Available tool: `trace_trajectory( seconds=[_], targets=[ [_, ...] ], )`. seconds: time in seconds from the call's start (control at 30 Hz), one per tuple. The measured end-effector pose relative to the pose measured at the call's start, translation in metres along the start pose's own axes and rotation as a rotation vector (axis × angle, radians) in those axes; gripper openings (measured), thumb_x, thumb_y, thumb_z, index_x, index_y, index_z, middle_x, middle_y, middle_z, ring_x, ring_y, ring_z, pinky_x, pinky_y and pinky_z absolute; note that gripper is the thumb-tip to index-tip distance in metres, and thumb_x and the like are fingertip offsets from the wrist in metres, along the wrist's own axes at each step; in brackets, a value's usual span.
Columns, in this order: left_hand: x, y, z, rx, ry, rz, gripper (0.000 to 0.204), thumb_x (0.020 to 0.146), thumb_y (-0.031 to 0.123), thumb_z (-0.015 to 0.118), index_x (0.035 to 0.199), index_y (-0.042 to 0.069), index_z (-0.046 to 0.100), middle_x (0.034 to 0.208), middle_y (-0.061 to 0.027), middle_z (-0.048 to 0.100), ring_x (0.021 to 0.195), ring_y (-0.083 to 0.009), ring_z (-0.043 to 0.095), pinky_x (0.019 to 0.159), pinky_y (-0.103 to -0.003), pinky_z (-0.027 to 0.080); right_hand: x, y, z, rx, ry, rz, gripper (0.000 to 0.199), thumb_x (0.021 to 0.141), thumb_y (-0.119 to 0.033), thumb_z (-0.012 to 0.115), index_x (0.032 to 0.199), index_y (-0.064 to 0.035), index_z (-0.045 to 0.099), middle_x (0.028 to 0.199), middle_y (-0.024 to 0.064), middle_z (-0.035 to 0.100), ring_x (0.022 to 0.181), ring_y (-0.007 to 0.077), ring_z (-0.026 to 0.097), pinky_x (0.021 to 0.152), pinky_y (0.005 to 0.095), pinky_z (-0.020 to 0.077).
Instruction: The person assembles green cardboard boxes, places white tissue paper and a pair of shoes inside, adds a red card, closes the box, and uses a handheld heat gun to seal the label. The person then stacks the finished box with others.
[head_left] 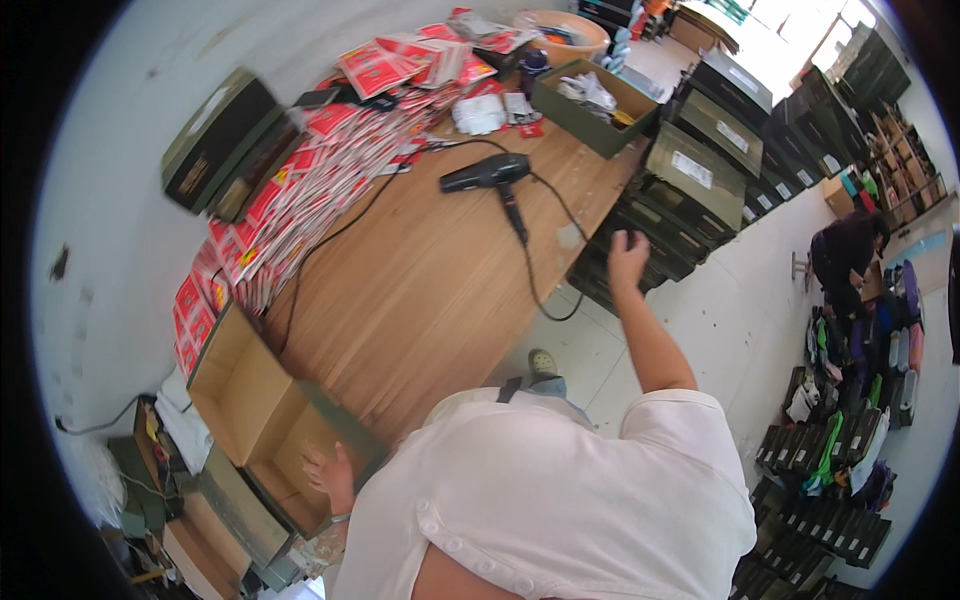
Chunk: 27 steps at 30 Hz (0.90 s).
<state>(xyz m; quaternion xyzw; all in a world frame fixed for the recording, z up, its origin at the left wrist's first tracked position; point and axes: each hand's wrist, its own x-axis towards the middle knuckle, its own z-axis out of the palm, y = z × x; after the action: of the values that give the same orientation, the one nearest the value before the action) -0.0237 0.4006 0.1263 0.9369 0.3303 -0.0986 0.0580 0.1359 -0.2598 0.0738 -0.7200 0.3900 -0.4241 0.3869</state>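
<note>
White shirt (560, 480) nearest the camera. Left hand (332, 478), spread and apparently empty, lay at the open shoebox (270, 430) by the tabletop (410, 320)'s near-left corner. Right hand (628, 258), part-curled, contents indeterminable, extended toward stacked shoeboxes (695, 180); grasping one would have required wider fingers.

To my left I have a whitish wall (110, 230) with a dark blotch, and my wood-grained surface (420, 290) stands close to it. On my right spreads a floor (690, 320) of pale, glossy tiles. Beyond it, bright light fills a framed opening (790, 22).
</note>
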Motion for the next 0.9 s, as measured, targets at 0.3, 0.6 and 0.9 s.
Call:
trace_trajectory(
  seconds=[0.3, 0.6, 0.9],
  targets=[
    [-0.057, 0.201, 0.037, 0.023, -0.233, 0.207, 0.066, 0.092, 0.047, 0.052, 0.147, 0.016, 0.033, 0.147, -0.0210, 0.036, 0.138, -0.0358, 0.032, 0.111, -0.063, 0.012, 0.327, 0.202, -0.150, -0.333, 0.295, 0.164, 0.069, 0.087, -0.056, 0.056, 0.125, 0.0017, 0.056, 0.121, 0.0257, 0.060, 0.109, 0.0418, 0.058, 0.093, 0.0475, 0.0454],
    [-0.110, 0.282, 0.060, -0.089, -0.335, 0.431, 0.047, 0.093, 0.038, 0.054, 0.135, 0.018, 0.050, 0.138, -0.0101, 0.050, 0.131, -0.0300, 0.044, 0.111, -0.065, 0.009, 0.232, 0.136, -0.095, -0.274, 0.113, 0.278, 0.057, 0.088, -0.046, 0.061, 0.102, 0.0090, 0.062, 0.103, 0.0298, 0.063, 0.098, 0.0419, 0.059, 0.086, 0.0449, 0.0458],
    [-0.123, 0.345, 0.016, -0.109, -0.224, 0.524, 0.043, 0.094, 0.033, 0.053, 0.134, 0.017, 0.052, 0.137, -0.0110, 0.051, 0.132, -0.0297, 0.043, 0.111, -0.065, 0.006, 0.238, 0.165, -0.095, 0.916, -0.503, 0.774, 0.078, 0.081, -0.048, 0.071, 0.143, -0.0127, 0.037, 0.134, 0.0072, 0.051, 0.128, 0.0278, 0.046, 0.102, 0.0520, 0.0378]
  ],
)
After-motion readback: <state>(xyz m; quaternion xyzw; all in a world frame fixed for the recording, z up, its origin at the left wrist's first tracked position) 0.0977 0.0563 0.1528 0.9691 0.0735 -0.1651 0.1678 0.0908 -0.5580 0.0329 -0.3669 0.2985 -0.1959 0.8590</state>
